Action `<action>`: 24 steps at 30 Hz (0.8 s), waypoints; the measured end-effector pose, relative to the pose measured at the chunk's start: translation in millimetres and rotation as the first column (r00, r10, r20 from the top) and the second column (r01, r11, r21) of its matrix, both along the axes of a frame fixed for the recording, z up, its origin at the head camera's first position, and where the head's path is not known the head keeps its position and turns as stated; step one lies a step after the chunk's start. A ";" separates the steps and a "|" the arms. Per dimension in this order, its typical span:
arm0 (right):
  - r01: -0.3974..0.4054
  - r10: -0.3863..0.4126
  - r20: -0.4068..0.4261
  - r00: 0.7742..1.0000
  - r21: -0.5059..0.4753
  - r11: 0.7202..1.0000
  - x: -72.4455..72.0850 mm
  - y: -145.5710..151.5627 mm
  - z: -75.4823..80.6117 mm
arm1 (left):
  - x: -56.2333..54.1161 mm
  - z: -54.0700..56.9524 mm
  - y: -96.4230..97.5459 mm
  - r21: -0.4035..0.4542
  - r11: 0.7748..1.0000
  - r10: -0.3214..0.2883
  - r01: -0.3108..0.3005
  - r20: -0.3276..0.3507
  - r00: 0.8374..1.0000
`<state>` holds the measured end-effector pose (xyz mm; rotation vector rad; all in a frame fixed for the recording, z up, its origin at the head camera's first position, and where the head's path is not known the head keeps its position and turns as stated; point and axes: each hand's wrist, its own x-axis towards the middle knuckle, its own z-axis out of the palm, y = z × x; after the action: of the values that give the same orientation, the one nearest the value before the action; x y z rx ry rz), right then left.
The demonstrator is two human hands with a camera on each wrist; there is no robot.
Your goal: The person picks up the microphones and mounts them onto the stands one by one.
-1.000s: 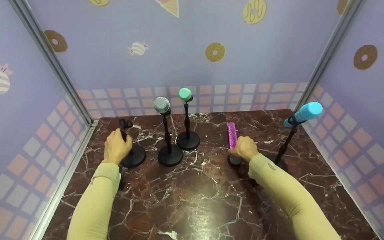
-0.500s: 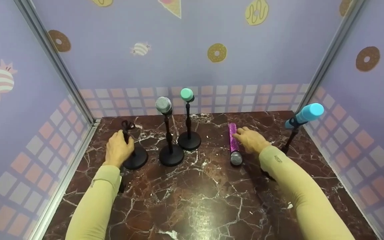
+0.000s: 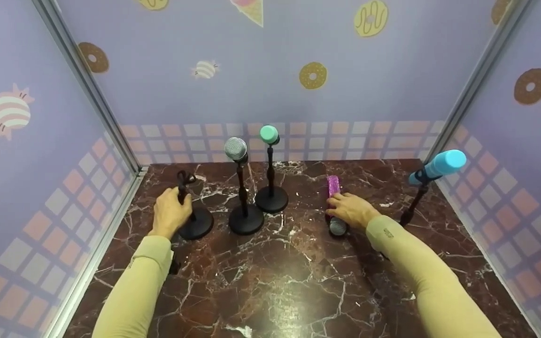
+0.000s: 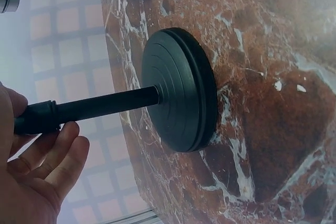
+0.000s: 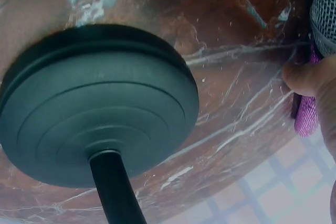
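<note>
My left hand [image 3: 169, 211] grips the pole of a black microphone stand [image 3: 197, 225], whose looped clip at the top bears no microphone. In the left wrist view its round base [image 4: 170, 87] is on the table, the fingers curled round the collar of the pole. A glittery purple microphone [image 3: 334, 184] with a silver mesh head lies on the table, the head toward me. My right hand [image 3: 352, 210] holds it from the right, fingers over the handle just behind the mesh. The right wrist view shows the thumb [image 5: 300, 77] against the handle; part of the handle is hidden.
Two more stands hold a silver-headed microphone [image 3: 236, 149] and a mint-green one [image 3: 269, 134] in the middle. A blue microphone [image 3: 446, 163] leans in a stand at the right, its base [image 5: 100, 114] close to my right wrist. Patterned walls [image 3: 233, 89] enclose the marble table [image 3: 270, 281].
My right hand shifted off the mesh end to beside the handle, uncovering the head, then came back over the handle near the mesh. The left hand keeps its grip on the stand.
</note>
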<state>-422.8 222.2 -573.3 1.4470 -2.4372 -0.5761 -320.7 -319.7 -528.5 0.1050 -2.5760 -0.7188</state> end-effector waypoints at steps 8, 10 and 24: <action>-0.078 0.077 -0.053 0.996 -0.011 0.997 1.7 -3.0 -4.9 | 4.6 -2.5 5.1 0.051 0.999 -0.015 0.018 -0.073 0.997; -0.091 0.090 -0.052 0.995 -0.027 0.995 3.1 -2.0 -6.2 | 6.1 -3.5 7.4 0.075 0.997 -0.014 0.020 -0.084 0.996; -0.199 0.169 -0.158 0.973 -0.203 0.959 21.1 -0.7 -14.4 | 25.1 -12.7 18.6 0.096 0.994 -0.047 0.060 -0.130 0.990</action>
<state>-401.8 221.5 -587.6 1.4686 -2.1525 -0.3437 -295.6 -301.1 -541.2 0.0207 -2.4301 -0.8459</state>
